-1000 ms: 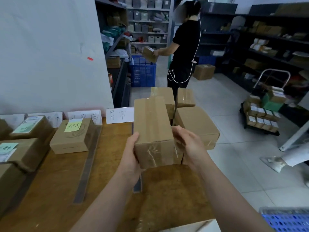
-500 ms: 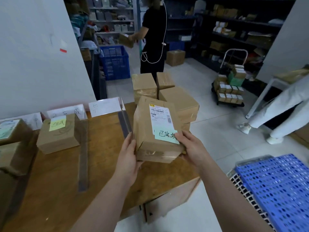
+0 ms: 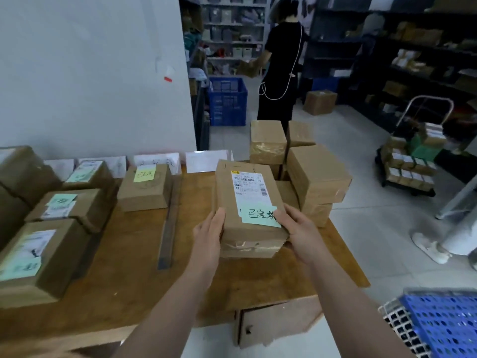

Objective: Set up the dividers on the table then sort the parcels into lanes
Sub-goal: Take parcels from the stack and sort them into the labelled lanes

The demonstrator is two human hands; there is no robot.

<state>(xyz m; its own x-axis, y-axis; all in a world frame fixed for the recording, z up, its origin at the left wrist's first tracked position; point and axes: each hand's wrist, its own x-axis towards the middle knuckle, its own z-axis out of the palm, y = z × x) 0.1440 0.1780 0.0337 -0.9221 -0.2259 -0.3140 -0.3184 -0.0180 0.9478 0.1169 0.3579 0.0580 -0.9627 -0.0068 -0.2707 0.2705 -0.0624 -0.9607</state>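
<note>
While I am watching through the head camera, both hands are holding the parcel (image 3: 247, 202) between them over the right part of the table (image 3: 129, 267). The left hand (image 3: 209, 228) is pressing straight fingers flat against its left side. The right hand (image 3: 299, 228) is clamping its near right corner, thumb lying on the green note (image 3: 260, 215). I cannot tell whether the parcel's lower edge is touching the wood. A stack of parcels (image 3: 317, 174) is crowding the table's far right edge, just beside the held one. To the left, a stretch of bare wood is reaching as far as the dark divider strip (image 3: 169, 223), which is running from back to front. Beyond it, the yellow-noted parcel (image 3: 144, 188) is sitting near the label cards (image 3: 206, 160) along the back edge. A blue crate (image 3: 444, 324) is standing off the near right corner.
</note>
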